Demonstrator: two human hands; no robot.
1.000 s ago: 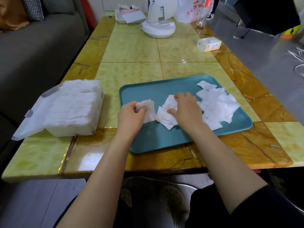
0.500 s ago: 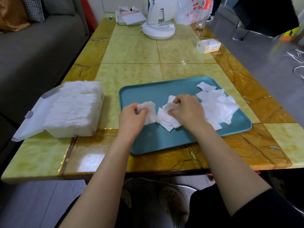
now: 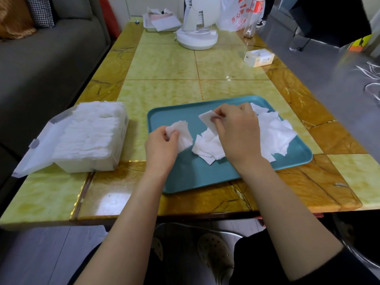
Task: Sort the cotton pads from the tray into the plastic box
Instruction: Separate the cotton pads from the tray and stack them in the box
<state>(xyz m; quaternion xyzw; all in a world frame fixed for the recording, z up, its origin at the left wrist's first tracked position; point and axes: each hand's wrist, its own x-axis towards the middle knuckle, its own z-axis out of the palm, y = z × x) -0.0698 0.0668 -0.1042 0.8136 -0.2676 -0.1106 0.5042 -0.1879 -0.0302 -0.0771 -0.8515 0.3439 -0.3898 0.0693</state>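
Nearest, my shoes (image 3: pixel 216 251) on the floor under the near edge of the surface (image 3: pixel 164 64), both forearms reaching over that edge. Teal tray (image 3: pixel 195 177) sits at the near edge, right of centre, slightly skewed. Left grip (image 3: pixel 162 145) is over the tray's left part, fingers curled, thumb pinching a small stack of cotton pads (image 3: pixel 182 133); the stack sticks out to the right of the thumb. Right grip (image 3: pixel 236 130) is over the tray's middle, fingertips pinching a single pad (image 3: pixel 206 118) by its edge, held up off the tray and apart from the stack in the left. Under the right grip, a loose heap (image 3: pixel 207 149) of pads lies on the tray floor; a bigger pile (image 3: pixel 275 134) covers the tray's right side, partly hidden by my hand. Plastic box (image 3: pixel 92 136) stands at the left edge of the surface, just beside the tray and not touching it, packed with white pads, its lid flap (image 3: pixel 39 149) hanging open past the left edge. Farther back, a small carton (image 3: pixel 259 57) near the right edge. At the far edge: a white fan base (image 3: pixel 197 38), a plastic bag (image 3: pixel 236 15) with red print, a clear bottle (image 3: pixel 251 17), and a white dish (image 3: pixel 162 23) with papers. Grey sofa (image 3: pixel 41 64) runs along the left side.
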